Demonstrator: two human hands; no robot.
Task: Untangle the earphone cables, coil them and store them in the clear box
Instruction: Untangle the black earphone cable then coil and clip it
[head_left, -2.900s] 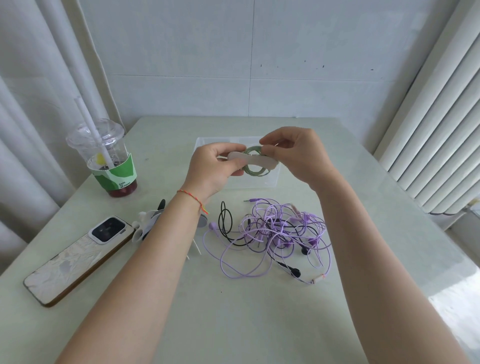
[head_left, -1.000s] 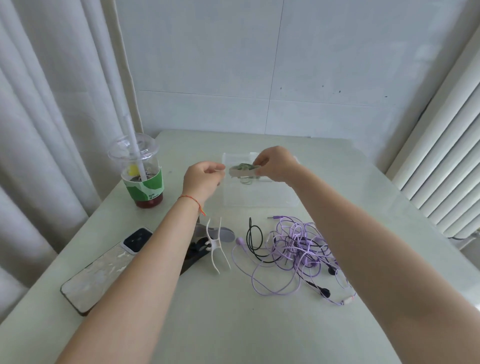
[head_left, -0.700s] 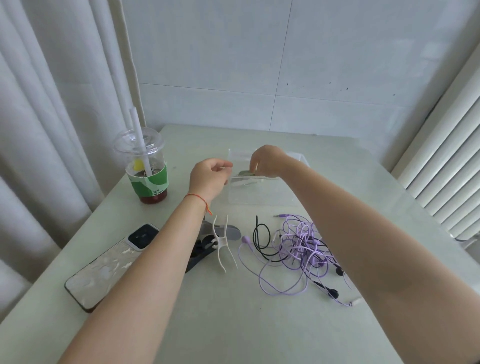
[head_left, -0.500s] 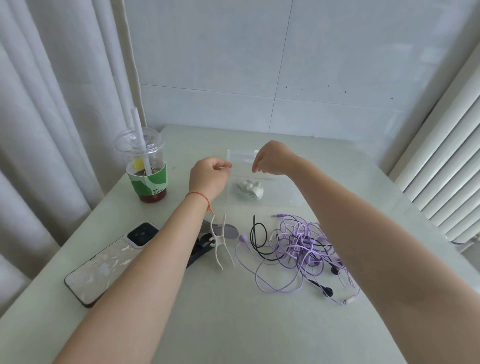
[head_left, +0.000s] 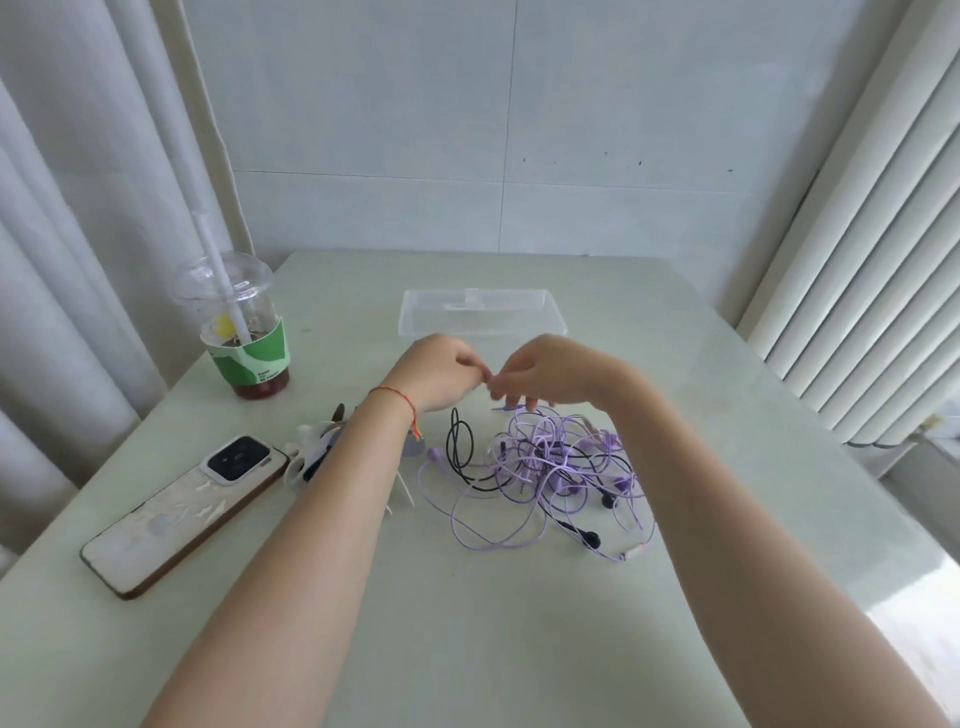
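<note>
- Hands meet above the middle of the pale green table (head_left: 493, 623), fingertips nearly touching. The left hand (head_left: 434, 371) has its fingers curled inward, and the right hand (head_left: 550, 371) has its fingers bent down toward the cables. Whether either pinches anything I cannot tell: the fingertips are blurred and small.
- Just in front of the hands lies the tangled heap of purple and black earphone cables (head_left: 545, 467), resting on the table. Its far edge is partly covered by the right hand's fingers.
- The clear rectangular plastic box (head_left: 483, 312) stands beyond the hands, toward the far edge. Its near wall is hidden behind both hands, so its contents cannot be seen.
- Near the left edge stands a clear plastic cup with a green sleeve, a dome lid and a white straw (head_left: 241, 332).
- A white-backed phone (head_left: 182, 514) lies face down toward the near left corner.
- Beside the phone, white and dark clip-like objects (head_left: 311, 452) are mostly hidden under the left forearm and hard to identify.
- A red string bracelet (head_left: 400, 397) circles the left wrist.
</note>
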